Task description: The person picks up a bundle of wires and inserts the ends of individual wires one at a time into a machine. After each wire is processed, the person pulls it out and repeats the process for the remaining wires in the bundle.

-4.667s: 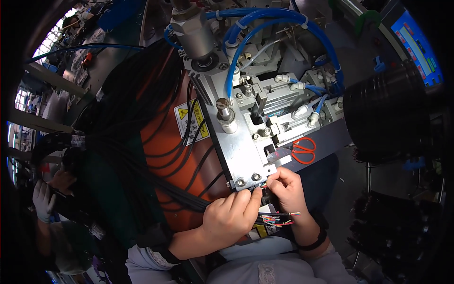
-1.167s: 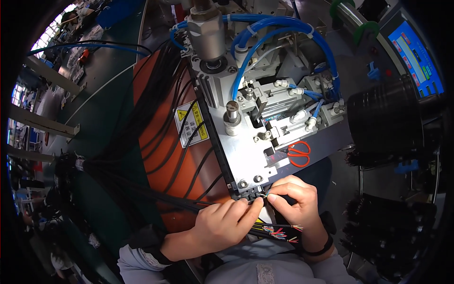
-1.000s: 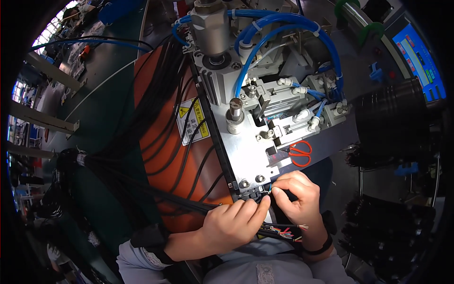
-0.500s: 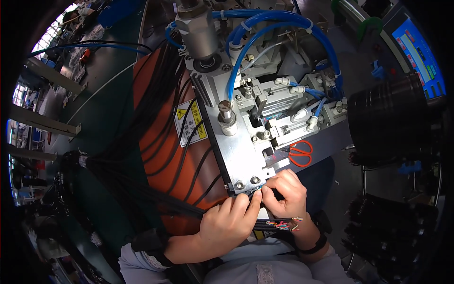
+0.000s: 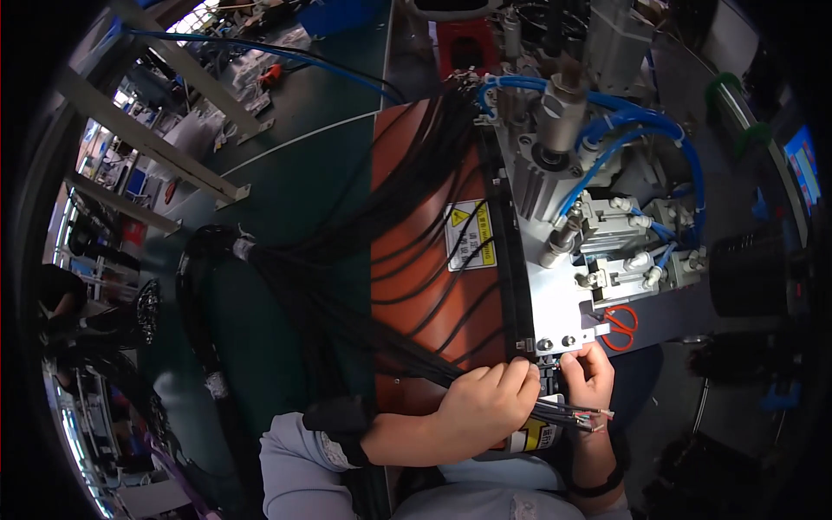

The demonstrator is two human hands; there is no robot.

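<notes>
Left hand [image 5: 485, 406] stays curled around the black cable [image 5: 407, 364] at the near edge of the orange panel [image 5: 416, 260]. Right hand [image 5: 588, 374] keeps pinching the stripped coloured wire ends [image 5: 572, 418] just below the grey fixture plate [image 5: 559, 303]. Versus half a second earlier: head swung left, machine now sits right of frame; hands barely moved. Red scissors [image 5: 617, 325] unchanged.

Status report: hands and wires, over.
Left hand closed on black cable. Right hand pinching at wire ends below grey plate. Red scissors beside, not touched.
</notes>
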